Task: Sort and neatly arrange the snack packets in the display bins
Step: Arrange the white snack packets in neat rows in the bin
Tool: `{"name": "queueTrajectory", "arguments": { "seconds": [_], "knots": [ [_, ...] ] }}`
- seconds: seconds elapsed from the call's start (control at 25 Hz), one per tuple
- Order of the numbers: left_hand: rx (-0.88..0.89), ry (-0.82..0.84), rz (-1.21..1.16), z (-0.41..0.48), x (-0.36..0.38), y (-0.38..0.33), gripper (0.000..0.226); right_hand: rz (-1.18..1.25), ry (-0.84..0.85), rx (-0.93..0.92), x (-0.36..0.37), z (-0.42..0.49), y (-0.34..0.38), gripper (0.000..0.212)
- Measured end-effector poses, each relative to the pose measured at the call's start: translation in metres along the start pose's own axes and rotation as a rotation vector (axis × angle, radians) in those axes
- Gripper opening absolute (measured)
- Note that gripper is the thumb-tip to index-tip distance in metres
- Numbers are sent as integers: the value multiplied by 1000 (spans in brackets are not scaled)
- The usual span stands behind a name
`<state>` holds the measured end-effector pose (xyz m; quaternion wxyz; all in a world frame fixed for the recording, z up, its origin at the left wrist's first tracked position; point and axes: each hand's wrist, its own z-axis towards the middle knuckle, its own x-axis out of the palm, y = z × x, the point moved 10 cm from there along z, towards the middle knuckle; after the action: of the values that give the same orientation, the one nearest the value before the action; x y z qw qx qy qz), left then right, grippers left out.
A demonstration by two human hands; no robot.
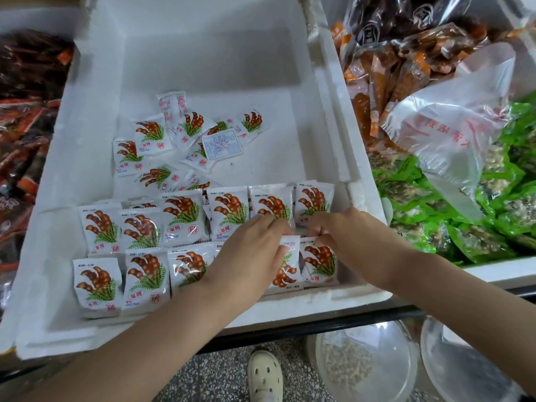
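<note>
In the foam bin's (203,53) five o'clock corner we seat a packet (285,271). Our left hand (249,256) pinches it and our right hand (339,227) pinches its neighbour (319,262). Next we'd fetch the loose packets (185,134) at twelve.

The far half of the white foam bin (95,82) gives you open floor, from the back wall down to the loose packets (185,140) scattered mid-bin. A bare strip runs along the left wall beside that scatter. The near half is blocked: two rows of standing packets (145,250) run almost wall to wall. Your left hand (252,250) and right hand (339,230) crowd the near right corner, where the left fingers grip an inverted packet (285,268). Beyond the right wall a plastic bag (452,126) billows up.
</note>
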<state>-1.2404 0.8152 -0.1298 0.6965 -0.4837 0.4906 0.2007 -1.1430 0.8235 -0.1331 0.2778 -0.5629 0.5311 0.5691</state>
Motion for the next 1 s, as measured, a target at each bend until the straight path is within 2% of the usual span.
{"name": "queueTrajectory", "arguments": {
  "seconds": [0.12,0.24,0.4,0.52,0.64,0.88,1.0],
  "knots": [
    [92,-9,117,-2,2,-4,24,-88,27,-27,5,-2,5,34],
    [122,-44,133,-4,-5,-2,32,-202,-58,-112,-14,3,20,35],
    [100,-154,167,4,-51,26,17,1,-209,-199,-51,41,41,23],
    [-68,-189,103,20,-82,82,23,74,-229,-148,-49,98,43,34],
    [-228,-167,68,42,-95,141,36,106,-166,-33,-33,159,33,50],
    [-334,-136,-32,96,-93,202,58,212,-181,242,-21,220,-6,73],
    [-391,-135,65,112,-92,211,65,178,-224,288,-27,225,-11,78]
  ]
}}
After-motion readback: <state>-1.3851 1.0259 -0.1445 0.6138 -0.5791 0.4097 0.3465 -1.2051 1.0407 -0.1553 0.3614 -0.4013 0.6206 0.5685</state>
